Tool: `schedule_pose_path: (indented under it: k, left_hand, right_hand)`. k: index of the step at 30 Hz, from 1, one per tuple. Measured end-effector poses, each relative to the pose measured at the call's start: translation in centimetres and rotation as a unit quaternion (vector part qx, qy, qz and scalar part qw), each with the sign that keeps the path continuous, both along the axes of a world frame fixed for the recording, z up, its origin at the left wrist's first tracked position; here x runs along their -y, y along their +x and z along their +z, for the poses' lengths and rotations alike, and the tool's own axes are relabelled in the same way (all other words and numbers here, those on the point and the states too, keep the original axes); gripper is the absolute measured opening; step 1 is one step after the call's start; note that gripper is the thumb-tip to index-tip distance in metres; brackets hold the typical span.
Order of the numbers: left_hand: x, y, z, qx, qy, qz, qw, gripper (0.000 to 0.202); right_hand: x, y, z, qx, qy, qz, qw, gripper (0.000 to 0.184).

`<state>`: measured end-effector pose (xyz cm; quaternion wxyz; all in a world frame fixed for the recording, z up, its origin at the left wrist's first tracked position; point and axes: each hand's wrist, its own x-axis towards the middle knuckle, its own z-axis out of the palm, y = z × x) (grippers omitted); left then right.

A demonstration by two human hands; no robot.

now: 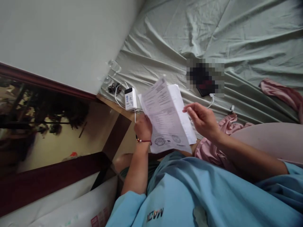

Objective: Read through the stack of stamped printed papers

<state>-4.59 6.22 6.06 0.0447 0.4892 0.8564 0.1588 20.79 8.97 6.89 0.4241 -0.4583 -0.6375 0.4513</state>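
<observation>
I hold a small stack of printed paper sheets [165,116] over my lap, above a bed covered in a pale green sheet [236,37]. My left hand [142,127], with a red bracelet at the wrist, grips the stack's left edge. My right hand [203,121] pinches the right edge of a sheet between thumb and fingers. The top page shows dense text and round stamps near its lower edge.
A white charger block [130,98] with a white cable lies at the bed's corner next to the papers. A dark phone [204,90] lies on the sheet behind. Pink cloth [213,148] sits by my right arm. A white wall stands to the left.
</observation>
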Motion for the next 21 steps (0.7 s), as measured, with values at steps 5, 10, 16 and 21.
schedule_pose_path:
  k: [5,10,16,21]
  left_hand:
    - [1.0,-1.6,-0.3,0.015,0.073,-0.049,0.996,0.015]
    - [2.4,-2.3,-0.7,0.109,0.176,-0.085,0.975,0.024]
    - [3.2,-1.7,-1.2,0.253,0.211,-0.076,0.941,0.035]
    - [3.7,-1.3,-2.7,0.401,0.236,-0.027,0.885,0.043]
  right_hand:
    - [-0.6,0.1,-0.8,0.033,0.023,-0.049,0.998,0.026]
    - [-0.6,-0.4,-2.3,0.108,0.074,-0.023,0.991,0.036]
    - [-0.7,-0.4,-3.0,0.123,-0.003,0.045,0.991,0.05]
    - [-1.4,-0.1,-3.4,0.08,-0.089,0.021,0.993,0.051]
